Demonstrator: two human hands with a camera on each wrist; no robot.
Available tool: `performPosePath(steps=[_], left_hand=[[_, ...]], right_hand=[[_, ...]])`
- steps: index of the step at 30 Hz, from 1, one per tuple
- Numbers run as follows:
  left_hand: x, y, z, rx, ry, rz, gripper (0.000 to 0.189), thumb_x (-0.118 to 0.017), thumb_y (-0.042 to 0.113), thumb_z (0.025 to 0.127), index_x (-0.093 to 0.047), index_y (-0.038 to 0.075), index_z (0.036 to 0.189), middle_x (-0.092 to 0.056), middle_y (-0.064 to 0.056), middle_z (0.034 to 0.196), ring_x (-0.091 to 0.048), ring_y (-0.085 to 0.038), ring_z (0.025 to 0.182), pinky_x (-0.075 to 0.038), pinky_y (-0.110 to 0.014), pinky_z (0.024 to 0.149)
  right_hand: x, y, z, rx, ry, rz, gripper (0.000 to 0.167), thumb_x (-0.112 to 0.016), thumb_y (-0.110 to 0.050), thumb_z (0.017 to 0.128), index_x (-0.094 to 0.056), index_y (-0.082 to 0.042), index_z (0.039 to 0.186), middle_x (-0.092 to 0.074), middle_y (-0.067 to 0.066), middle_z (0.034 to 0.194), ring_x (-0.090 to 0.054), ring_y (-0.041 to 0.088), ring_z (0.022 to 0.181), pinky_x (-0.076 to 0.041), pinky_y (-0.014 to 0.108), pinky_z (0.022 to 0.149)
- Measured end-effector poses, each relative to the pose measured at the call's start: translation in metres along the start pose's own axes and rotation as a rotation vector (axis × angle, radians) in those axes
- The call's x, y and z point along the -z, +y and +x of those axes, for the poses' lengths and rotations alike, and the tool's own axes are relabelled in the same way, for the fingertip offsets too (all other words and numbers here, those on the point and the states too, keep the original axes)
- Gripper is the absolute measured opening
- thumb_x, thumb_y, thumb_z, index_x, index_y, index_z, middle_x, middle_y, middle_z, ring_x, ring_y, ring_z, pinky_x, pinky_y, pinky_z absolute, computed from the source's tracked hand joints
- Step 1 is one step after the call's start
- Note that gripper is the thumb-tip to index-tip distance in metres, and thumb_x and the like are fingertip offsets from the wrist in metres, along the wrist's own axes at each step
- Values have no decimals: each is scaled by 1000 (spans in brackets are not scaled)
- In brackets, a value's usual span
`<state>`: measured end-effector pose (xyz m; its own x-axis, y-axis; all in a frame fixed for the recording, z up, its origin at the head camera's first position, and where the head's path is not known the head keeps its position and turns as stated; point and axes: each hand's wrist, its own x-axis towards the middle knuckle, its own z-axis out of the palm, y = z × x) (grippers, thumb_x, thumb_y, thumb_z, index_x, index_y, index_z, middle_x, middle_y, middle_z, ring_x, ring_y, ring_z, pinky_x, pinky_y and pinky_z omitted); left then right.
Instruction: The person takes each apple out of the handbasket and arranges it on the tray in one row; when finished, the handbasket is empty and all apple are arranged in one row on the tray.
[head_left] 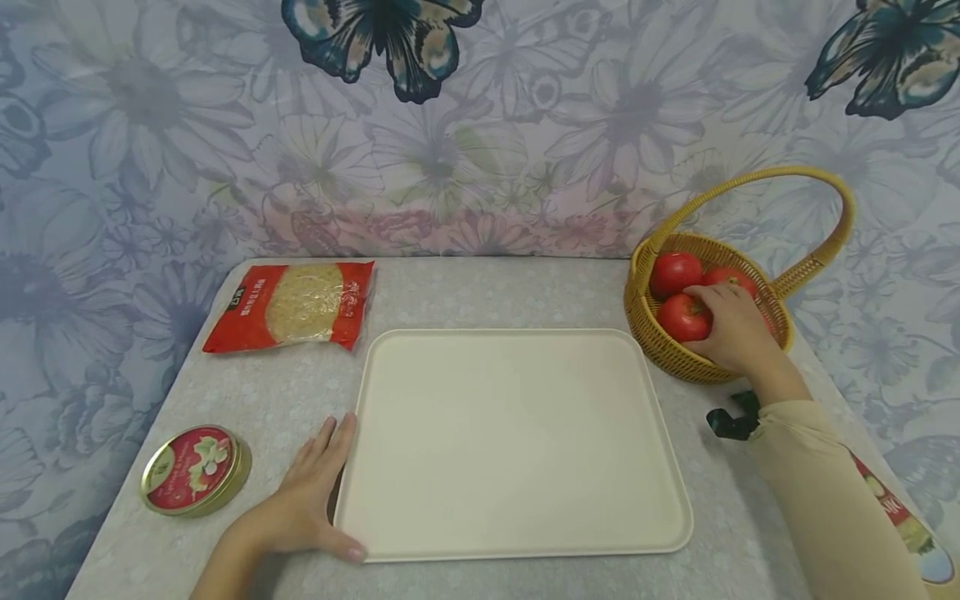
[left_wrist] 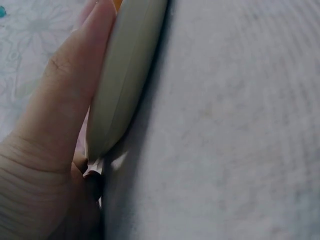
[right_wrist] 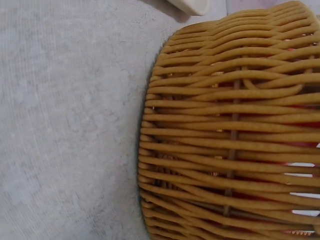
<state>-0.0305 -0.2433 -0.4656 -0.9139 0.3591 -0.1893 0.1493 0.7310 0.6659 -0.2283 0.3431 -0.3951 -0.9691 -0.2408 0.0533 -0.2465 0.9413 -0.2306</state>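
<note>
At the right, a woven basket (head_left: 663,358) with a tall handle contains several red apples. My right hand (head_left: 738,325) reaches over its near rim, fingers and thumb around the front apple (head_left: 681,318). Two other apples (head_left: 677,273) show behind it. In the right wrist view only the wicker side of the basket (right_wrist: 230,125) appears; that hand is out of sight. My left hand (head_left: 303,492) lies at the left edge of a cream tray (head_left: 517,442), fingers straight along the rim and thumb at the near corner. The left wrist view shows the thumb (left_wrist: 65,90) against the tray's side (left_wrist: 127,75).
A red bag of noodles (head_left: 300,304) lies at the back left. A round tin (head_left: 197,469) with a red lid sits at the front left. Beside the basket is a dark green object (head_left: 731,423), partly hidden by the right sleeve (head_left: 817,492). A patterned wall (head_left: 525,167) stands behind.
</note>
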Motion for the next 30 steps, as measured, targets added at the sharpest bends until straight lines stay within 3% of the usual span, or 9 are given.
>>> performPosePath(steps=[6, 12, 16, 23, 30], left_hand=[[1, 1, 1, 20, -17, -26, 159, -90, 66, 42, 2, 16, 161, 0, -18, 167, 7, -48, 151, -2, -72, 115], [1, 2, 3, 39, -30, -26, 159, -90, 67, 42, 3, 16, 161, 1, -17, 168, 9, -47, 152, 0, -73, 115], [1, 1, 4, 45, -32, -18, 159, -90, 67, 41, 2, 16, 161, 1, -17, 168, 9, -46, 152, -1, -73, 115], [1, 1, 2, 36, -25, -18, 159, -90, 67, 41, 2, 15, 161, -1, -18, 168, 8, -47, 152, -2, -73, 114], [1, -2, 2, 35, -29, -25, 158, -89, 68, 43, 3, 16, 161, 1, -15, 168, 7, -45, 152, -1, -70, 117]], right_hand=[[6, -4, -7, -23, 116, 115, 82, -88, -24, 69, -47, -3, 138, -42, 29, 138, -33, 50, 131, -30, 71, 106], [18, -15, -16, -99, 171, 236, 87, -88, -30, 73, -42, -11, 145, -34, 23, 145, -41, 49, 124, -37, 77, 96], [26, -29, -22, -102, 199, 288, 88, -87, -31, 73, -41, -13, 146, -31, 21, 147, -40, 49, 126, -38, 77, 96], [28, -72, -26, -3, 263, 367, 86, -91, -22, 67, -47, -15, 140, -33, 17, 141, -39, 42, 128, -41, 75, 96], [3, -117, -18, 167, 275, 362, 84, -93, -21, 64, -50, -10, 135, -40, 15, 144, -41, 35, 130, -43, 67, 100]])
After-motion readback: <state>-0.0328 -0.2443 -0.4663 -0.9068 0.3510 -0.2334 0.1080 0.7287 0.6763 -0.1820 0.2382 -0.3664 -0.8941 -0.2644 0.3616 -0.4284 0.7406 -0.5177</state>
